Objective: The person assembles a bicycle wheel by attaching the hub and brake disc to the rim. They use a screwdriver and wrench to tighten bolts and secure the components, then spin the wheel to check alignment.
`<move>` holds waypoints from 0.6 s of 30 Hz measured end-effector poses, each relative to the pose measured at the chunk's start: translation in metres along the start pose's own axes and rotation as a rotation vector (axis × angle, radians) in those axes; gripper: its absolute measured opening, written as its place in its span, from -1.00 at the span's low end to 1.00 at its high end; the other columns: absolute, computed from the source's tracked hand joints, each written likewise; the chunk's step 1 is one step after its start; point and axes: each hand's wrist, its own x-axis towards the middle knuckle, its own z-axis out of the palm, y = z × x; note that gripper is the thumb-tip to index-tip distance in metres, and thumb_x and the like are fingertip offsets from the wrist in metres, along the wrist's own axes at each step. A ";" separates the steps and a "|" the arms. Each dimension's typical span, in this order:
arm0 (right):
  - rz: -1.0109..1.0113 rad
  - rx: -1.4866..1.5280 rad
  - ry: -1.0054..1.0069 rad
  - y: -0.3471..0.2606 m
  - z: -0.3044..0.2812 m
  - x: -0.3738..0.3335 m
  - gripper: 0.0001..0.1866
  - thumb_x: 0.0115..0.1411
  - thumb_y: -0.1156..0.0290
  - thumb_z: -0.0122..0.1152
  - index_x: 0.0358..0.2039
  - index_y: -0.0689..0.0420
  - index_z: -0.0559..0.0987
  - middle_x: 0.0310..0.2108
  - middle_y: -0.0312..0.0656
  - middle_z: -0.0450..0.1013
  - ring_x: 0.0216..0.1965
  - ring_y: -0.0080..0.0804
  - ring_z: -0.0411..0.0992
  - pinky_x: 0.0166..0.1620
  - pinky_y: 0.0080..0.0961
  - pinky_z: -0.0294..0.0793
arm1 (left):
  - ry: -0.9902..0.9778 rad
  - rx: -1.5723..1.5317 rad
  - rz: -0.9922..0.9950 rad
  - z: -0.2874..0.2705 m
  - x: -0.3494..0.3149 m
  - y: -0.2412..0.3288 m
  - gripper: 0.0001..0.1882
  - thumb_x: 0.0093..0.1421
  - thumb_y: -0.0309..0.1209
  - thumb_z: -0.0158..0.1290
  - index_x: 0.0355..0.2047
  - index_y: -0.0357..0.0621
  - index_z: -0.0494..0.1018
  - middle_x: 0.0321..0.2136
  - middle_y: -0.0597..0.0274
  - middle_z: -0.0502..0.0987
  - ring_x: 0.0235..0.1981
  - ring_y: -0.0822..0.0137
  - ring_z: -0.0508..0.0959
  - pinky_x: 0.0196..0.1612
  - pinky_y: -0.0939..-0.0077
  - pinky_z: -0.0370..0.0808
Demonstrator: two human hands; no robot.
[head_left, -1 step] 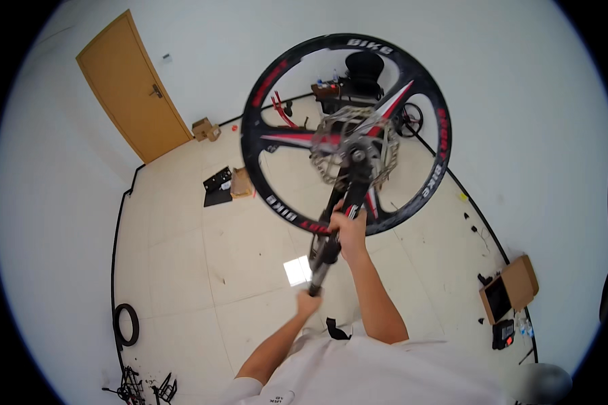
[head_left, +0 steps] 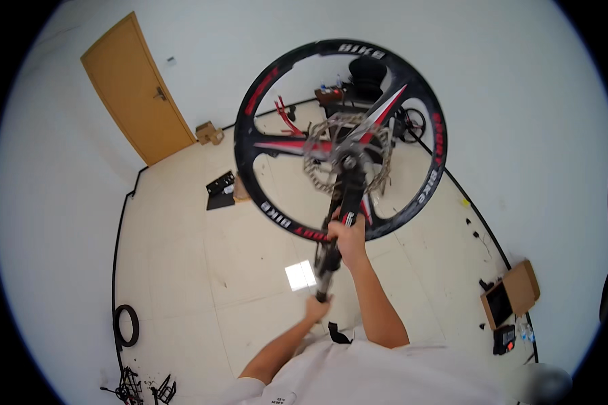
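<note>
A black bicycle wheel (head_left: 294,146) with red and white spokes is held up in front of me, mounted in a black suspension fork (head_left: 348,192). A toothed metal brake disc (head_left: 313,172) sits at the hub, on the side facing me. My right hand (head_left: 350,241) is closed around the fork's leg, just inside the lower rim. Lower down, my left hand (head_left: 317,308) wraps the end of the fork's silver steerer tube (head_left: 324,285). The fork slants from the hub down toward my body, and my fingers partly hide it.
On the tiled floor at the left lie a black tyre (head_left: 136,325) and dark metal bike parts (head_left: 130,388). An open cardboard box (head_left: 520,289) is at the right. Beyond the wheel are a black tray (head_left: 219,192), a red frame part (head_left: 286,118) and a chair (head_left: 367,73).
The wheel and fork have shifted slightly left and down in view. My left hand has moved a little right and up. Both hands keep their hold.
</note>
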 end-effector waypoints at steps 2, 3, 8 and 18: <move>-0.019 -0.200 -0.112 0.003 -0.003 -0.004 -0.90 -0.15 0.57 0.20 -0.61 0.26 0.45 -0.72 -0.23 0.39 -0.71 -0.51 0.34 -0.58 -0.55 0.29 | -0.200 -0.177 -0.091 0.035 -0.010 0.002 -0.52 0.09 -0.04 0.24 -0.58 -0.27 0.44 -0.66 0.10 0.50 -0.59 0.20 0.50 -0.44 0.20 0.44; -0.017 -0.304 -0.178 0.006 -0.004 -0.006 -0.90 -0.15 0.56 0.20 -0.60 0.26 0.45 -0.73 -0.23 0.39 -0.72 -0.52 0.33 -0.58 -0.55 0.30 | -0.227 -0.190 -0.152 0.042 -0.011 -0.003 -0.53 0.09 -0.03 0.24 -0.55 -0.24 0.45 -0.63 0.11 0.52 -0.55 0.20 0.52 -0.40 0.21 0.45; 0.051 0.060 -0.038 0.035 -0.011 -0.006 -0.90 -0.22 0.63 0.13 -0.61 0.24 0.42 -0.65 -0.21 0.36 -0.68 -0.46 0.33 -0.57 -0.55 0.30 | -0.018 0.104 -0.109 -0.034 0.006 -0.031 -0.69 -0.01 -0.29 0.19 -0.45 -0.39 0.57 -0.55 -0.12 0.60 -0.42 0.08 0.66 -0.34 0.20 0.52; 0.378 1.017 0.144 0.082 -0.055 0.015 -0.92 -0.31 0.39 -0.09 -0.71 0.07 0.27 -0.66 -0.20 0.23 -0.59 -0.32 0.17 -0.42 -0.36 0.25 | 0.652 1.021 0.521 -0.329 -0.011 0.140 -0.82 -0.28 -0.43 0.22 -0.55 0.00 0.57 -0.62 0.20 0.54 -0.58 0.12 0.52 -0.49 0.23 0.40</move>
